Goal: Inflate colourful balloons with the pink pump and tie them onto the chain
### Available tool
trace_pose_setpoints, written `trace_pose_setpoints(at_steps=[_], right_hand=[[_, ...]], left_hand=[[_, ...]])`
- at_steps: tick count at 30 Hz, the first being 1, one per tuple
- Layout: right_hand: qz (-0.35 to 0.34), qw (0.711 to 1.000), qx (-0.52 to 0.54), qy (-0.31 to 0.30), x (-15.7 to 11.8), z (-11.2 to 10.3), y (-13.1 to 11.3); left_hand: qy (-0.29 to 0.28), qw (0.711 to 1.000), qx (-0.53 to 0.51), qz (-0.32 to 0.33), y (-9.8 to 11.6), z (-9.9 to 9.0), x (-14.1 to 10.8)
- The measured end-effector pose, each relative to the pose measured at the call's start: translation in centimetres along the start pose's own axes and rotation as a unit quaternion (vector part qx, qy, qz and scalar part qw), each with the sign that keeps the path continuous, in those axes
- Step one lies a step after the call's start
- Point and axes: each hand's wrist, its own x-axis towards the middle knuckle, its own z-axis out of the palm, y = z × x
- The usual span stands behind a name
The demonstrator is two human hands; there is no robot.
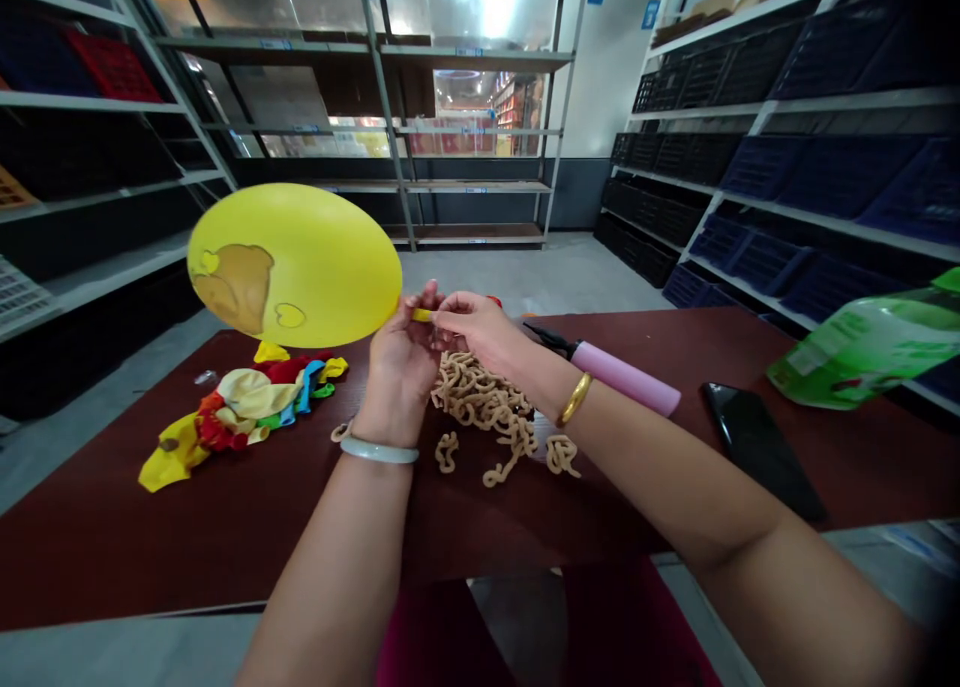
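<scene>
A blown-up yellow balloon (322, 257) with a brown printed figure and small hearts floats out to the left of my hands. My left hand (405, 357) has its fingers closed around the balloon's neck. Between thumb and fingertips, my right hand (480, 327) pinches the yellow end of that neck. Whether the neck is knotted cannot be made out. Below both hands lies a heap of tan, curled, string-like pieces (480, 392), a few of them loose nearer me. Flat, limp balloons (255, 397) in several colours lie to the left.
On the brown table (300, 527), a pink hand pump (626, 377) with a black nozzle lies behind my right wrist. Further right are a black phone (761, 447) and a green and clear pouch (870, 352). Metal shelves (480, 57) and racks of dark crates (825, 177) stand around.
</scene>
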Motion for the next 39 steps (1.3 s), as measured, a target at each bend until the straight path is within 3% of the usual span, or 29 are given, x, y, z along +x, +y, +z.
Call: trace_pose_setpoints(at_steps=[2,3,6,8,10,14,18,20,23,25,28,34,37,39], right_hand=[[-0.015,0.989,-0.146,0.006,0.2,-0.9,0.3],[-0.025,0.969,-0.245,0.002,0.3,-1.6,0.4],[-0.092,0.847,-0.513,-0.110,0.2,-3.5,1.1],[-0.148,0.771,-0.582,-0.211,0.0,-4.2,1.8],[-0.180,0.734,-0.601,-0.259,-0.2,-4.3,2.5],[-0.187,0.745,-0.597,-0.232,-0.2,-4.0,3.4],[-0.181,0.795,-0.553,-0.171,0.3,-4.2,2.0],[-0.189,0.803,-0.539,-0.173,0.3,-4.4,1.1],[-0.219,0.738,-0.591,-0.242,-0.2,-4.1,1.0],[-0.219,0.709,-0.626,-0.239,-0.7,-3.6,1.8],[-0.190,0.736,-0.619,-0.198,-0.9,-3.1,3.2],[-0.096,0.876,-0.460,-0.112,-0.2,-3.6,2.4],[-0.028,0.973,-0.221,-0.052,-0.3,-4.1,0.6],[-0.002,0.999,-0.026,-0.020,-0.4,-4.2,-0.8]], left_hand=[[0.030,0.998,-0.042,0.039,1.2,-0.7,0.6],[0.040,0.996,-0.056,0.059,1.8,-1.0,0.8],[0.047,0.995,-0.049,0.075,3.1,-1.8,1.3],[0.060,0.996,-0.019,0.063,3.3,-1.8,1.3],[0.073,0.996,0.015,0.056,3.3,-1.5,1.0],[0.080,0.993,0.061,0.053,3.0,-1.0,0.5],[0.086,0.993,0.070,0.036,2.7,-1.1,0.5],[0.086,0.993,0.072,0.022,2.6,-1.4,0.7],[0.084,0.994,0.075,-0.003,2.2,-1.9,0.9],[0.075,0.994,0.075,-0.025,1.9,-2.2,1.0],[0.066,0.993,0.078,-0.053,1.8,-2.3,1.0],[0.071,0.987,0.109,-0.089,1.7,-2.2,1.3],[0.063,0.987,0.132,-0.069,1.6,-2.1,1.5],[0.056,0.987,0.144,-0.052,1.5,-2.0,1.4]])
